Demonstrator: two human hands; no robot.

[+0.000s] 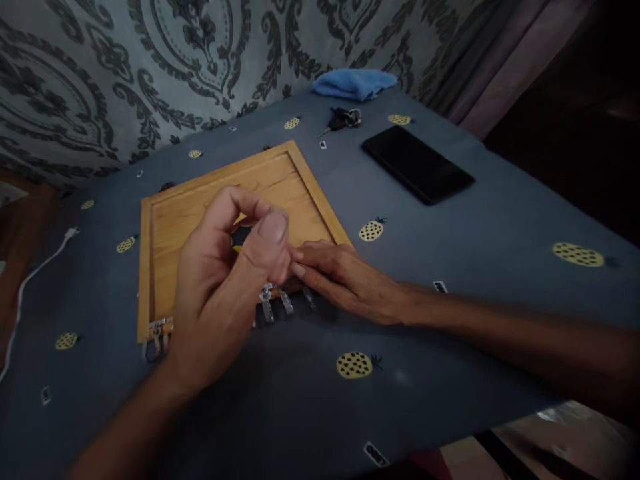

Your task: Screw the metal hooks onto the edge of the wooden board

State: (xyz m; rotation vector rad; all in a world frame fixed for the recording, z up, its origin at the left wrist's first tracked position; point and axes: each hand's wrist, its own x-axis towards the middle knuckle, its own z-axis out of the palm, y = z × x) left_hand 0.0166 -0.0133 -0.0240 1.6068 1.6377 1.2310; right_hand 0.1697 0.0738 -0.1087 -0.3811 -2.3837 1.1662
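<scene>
No text, number or brand is legible. Small rectangular printed marks with pale borders and dark shapes inside point(375, 455) are scattered over the blue-grey surface with yellow pineapple prints point(300, 413), one of them close to the front edge; whatever they carry is too small and blurred to read. The flat black rectangular phone point(417, 163) shows only a dark screen.

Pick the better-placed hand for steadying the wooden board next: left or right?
Likely right: the right hand is low over the near right corner of the wooden board, its back facing up. The left hand looks raised and curled. Contact under the right hand is hidden.
</scene>
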